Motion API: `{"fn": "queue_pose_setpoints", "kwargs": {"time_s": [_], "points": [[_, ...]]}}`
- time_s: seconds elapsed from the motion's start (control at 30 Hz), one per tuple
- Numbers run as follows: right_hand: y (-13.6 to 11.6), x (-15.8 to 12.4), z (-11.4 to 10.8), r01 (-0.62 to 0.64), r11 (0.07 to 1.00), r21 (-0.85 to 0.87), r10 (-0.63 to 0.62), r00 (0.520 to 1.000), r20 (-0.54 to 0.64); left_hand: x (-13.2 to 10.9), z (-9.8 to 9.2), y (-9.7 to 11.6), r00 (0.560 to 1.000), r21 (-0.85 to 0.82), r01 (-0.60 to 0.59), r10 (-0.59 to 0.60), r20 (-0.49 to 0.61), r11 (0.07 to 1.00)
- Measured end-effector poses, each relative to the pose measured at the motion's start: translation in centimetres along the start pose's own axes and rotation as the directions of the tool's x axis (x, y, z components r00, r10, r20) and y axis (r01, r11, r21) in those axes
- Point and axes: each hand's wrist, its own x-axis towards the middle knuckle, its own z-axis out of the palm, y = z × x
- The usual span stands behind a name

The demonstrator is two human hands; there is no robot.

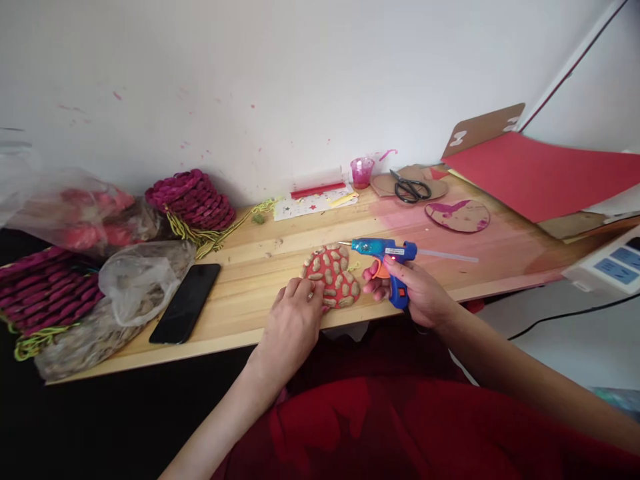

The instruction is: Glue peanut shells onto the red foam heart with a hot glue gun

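Note:
My right hand [400, 280] is wrapped round the handle of a blue hot glue gun [380, 249], a finger at its orange trigger. Its metal nozzle points left, over the far edge of a red heart-shaped piece [345, 291] covered with peanuts [328, 275]. A clear glue stick [447, 255] juts from the back of the gun. My left hand [295, 317] rests at the near left side of the red piece, fingers curled and pressed together at a peanut. Those fingers partly hide it and some of the piece.
A black phone [185, 303] lies left, beside plastic bags [143, 277] and bundles of purple-dyed peanuts [193, 207]. Scissors [411, 189], a cardboard oval [457, 216] and a pink cup [361, 173] are behind. Red paper [540, 173] and a power strip [610, 263] are right.

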Motion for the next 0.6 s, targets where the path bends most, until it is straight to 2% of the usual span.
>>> {"fn": "queue_pose_setpoints", "kwargs": {"time_s": [0.17, 0.3, 0.37, 0.47, 0.6], "points": [[-0.1, -0.1, 0.1, 0.0, 1.0, 0.002, 0.0, 1.0, 0.001, -1.0, 0.5, -1.5, 0.985, -0.171, -0.02, -0.01, -0.172, 0.985], [-0.1, -0.1, 0.0, 0.001, 1.0, 0.003, -0.001, 1.0, 0.006, -1.9, 0.3, -2.9, 0.933, -0.213, 0.04, -0.113, -0.342, 0.976], [0.0, -0.1, -0.1, 0.003, 1.0, 0.0, -0.003, 1.0, 0.007, -2.2, 0.2, -3.3, 0.92, -0.212, 0.071, -0.146, -0.364, 0.975], [0.1, -0.1, -0.2, 0.01, 1.0, -0.012, -0.01, 1.0, 0.009, -2.5, 0.3, -3.3, 0.923, -0.214, 0.097, -0.168, -0.345, 0.972], [0.1, -0.1, -0.3, 0.01, 1.0, -0.019, -0.01, 1.0, 0.018, -2.4, 0.8, -2.7, 0.932, -0.283, 0.019, -0.119, -0.342, 0.959]]}}
